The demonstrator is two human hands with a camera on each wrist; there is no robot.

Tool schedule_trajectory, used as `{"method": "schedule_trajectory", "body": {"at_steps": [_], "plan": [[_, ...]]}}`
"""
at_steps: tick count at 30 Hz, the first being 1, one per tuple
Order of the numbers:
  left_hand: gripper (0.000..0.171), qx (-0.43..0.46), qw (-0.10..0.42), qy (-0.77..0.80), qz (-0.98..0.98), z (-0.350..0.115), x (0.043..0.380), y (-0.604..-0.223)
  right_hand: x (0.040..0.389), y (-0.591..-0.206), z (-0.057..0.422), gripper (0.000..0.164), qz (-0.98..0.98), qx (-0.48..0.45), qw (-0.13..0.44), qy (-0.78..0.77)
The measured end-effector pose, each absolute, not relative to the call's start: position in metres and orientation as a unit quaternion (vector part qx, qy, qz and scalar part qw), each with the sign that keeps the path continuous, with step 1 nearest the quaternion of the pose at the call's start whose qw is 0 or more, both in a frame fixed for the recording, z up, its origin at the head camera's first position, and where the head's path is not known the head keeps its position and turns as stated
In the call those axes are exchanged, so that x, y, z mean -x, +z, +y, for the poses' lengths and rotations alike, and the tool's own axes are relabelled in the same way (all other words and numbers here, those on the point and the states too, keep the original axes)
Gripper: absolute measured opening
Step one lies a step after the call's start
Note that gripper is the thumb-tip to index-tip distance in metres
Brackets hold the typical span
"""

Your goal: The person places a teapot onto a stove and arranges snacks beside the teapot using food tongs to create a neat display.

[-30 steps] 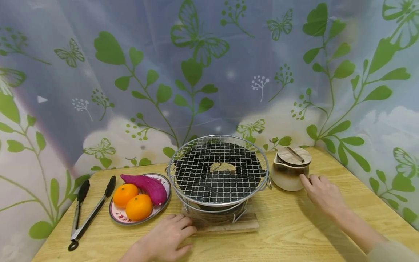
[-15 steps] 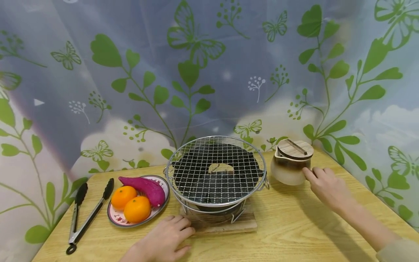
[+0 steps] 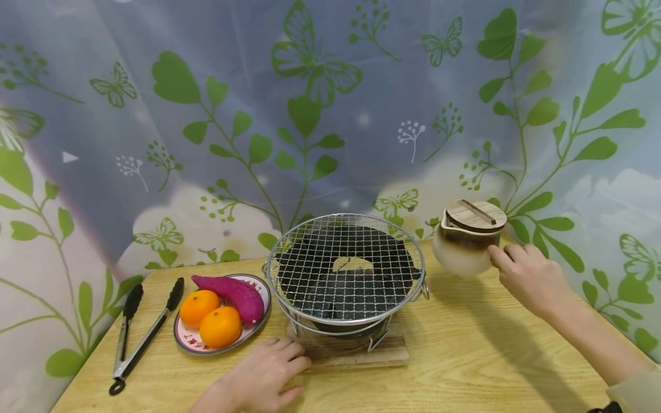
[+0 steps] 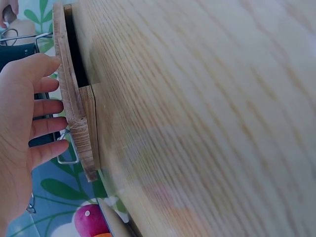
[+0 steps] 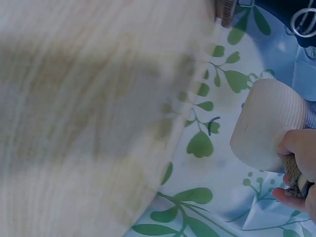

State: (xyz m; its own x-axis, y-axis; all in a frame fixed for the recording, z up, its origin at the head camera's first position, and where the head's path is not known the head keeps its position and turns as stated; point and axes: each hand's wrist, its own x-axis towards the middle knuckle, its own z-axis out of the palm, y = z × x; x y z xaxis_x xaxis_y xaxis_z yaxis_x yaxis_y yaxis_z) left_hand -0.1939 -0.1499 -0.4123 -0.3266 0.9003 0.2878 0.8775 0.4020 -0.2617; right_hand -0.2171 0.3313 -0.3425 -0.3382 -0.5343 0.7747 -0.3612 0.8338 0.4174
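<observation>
Lifting step, apparently: right grip point(image 3: 534, 278) holds lidded pot point(image 3: 465, 252) by handle point(image 5: 292, 170), off the desk point(image 3: 465, 350), right of frame; left grip point(image 3: 268, 370), fingers loose, at board point(image 3: 356, 354), lower middle. Next likely needs level carrying.

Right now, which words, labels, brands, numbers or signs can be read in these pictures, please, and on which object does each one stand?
No text can be read for certain.
Plate: reddish, letter-like marks, too small and blurred to read.
Jug: no lettering visible.
</observation>
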Motion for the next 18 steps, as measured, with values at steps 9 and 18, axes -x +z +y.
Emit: {"method": "schedule_trajectory", "body": {"at_steps": [9, 18], "plan": [[0.032, 0.547, 0.206, 0.035, -0.811, -0.148, 0.194, -0.412, 0.217, -0.321, 0.328, 0.032, -0.81, -0.288, 0.505, -0.086], [0.032, 0.549, 0.201, 0.038, -0.81, -0.15, 0.194, -0.41, 0.223, -0.305, 0.319, 0.03, -0.793, -0.305, 0.519, -0.092]]}}
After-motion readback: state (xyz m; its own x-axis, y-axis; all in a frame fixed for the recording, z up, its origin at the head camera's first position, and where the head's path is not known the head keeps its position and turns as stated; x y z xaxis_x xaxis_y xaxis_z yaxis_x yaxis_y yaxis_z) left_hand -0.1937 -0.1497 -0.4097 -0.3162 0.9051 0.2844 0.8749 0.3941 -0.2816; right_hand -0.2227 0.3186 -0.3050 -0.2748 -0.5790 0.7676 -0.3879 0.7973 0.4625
